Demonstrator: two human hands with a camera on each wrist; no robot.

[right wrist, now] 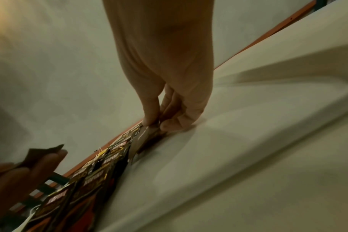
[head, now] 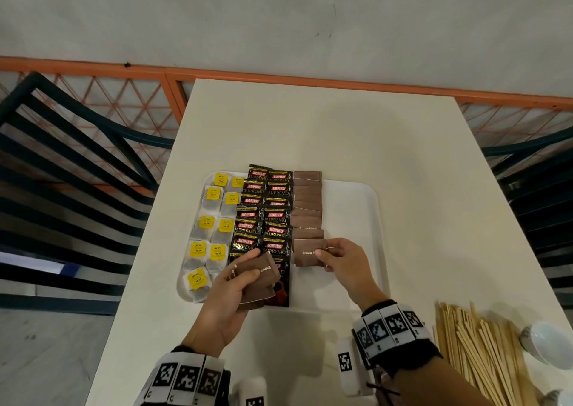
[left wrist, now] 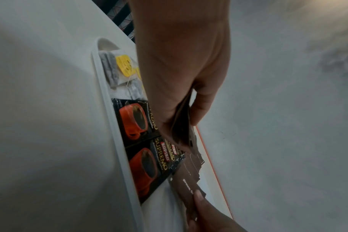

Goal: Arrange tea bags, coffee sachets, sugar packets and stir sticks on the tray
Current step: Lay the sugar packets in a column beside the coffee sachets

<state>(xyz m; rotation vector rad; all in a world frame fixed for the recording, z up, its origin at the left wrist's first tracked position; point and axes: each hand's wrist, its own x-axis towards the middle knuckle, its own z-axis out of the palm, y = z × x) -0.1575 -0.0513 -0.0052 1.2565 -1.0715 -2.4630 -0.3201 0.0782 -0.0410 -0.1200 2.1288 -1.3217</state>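
Your head camera looks down from high up at the worktop. Your wrist cameras sit very close, and all three see the tray.

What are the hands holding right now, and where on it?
Left hand grips a small stack of brown sugar packets by its near end. Right hand pinches the right edge of one brown sugar packet lying at the near end of the tray's sugar column.
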